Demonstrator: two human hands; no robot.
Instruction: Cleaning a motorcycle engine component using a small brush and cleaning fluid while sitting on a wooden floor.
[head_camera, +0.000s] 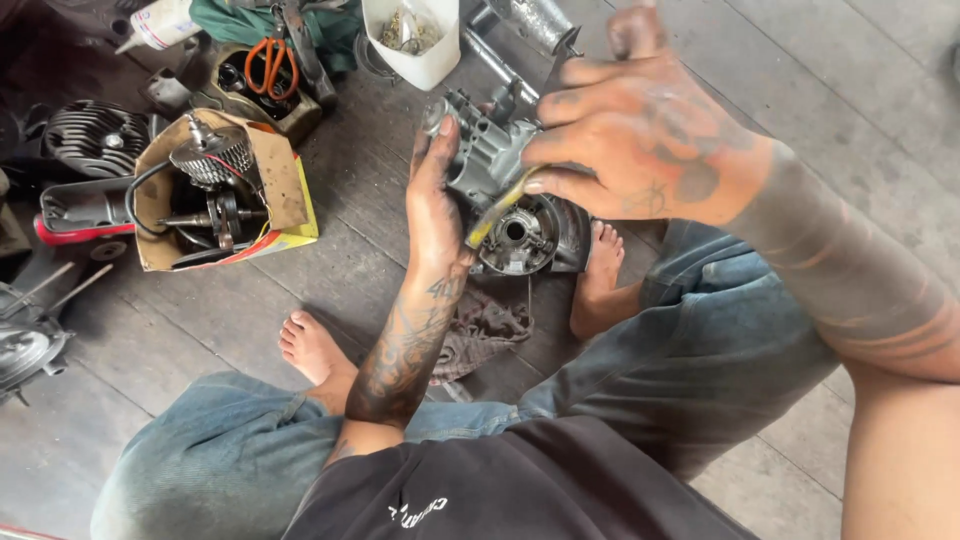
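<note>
Left hand (432, 205) and right hand (630, 140) both grip the grey engine casing (490, 150); keep it steady while the yellow-handled tool (497, 212) works underneath.

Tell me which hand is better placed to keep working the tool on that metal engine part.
Probably the right hand: it grips the yellow-handled tool against the engine part, while the left hand only steadies it.

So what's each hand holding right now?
Left hand: closed on the grey metal engine part.
Right hand: closed, gripping the same part and a yellow-handled tool.
</note>
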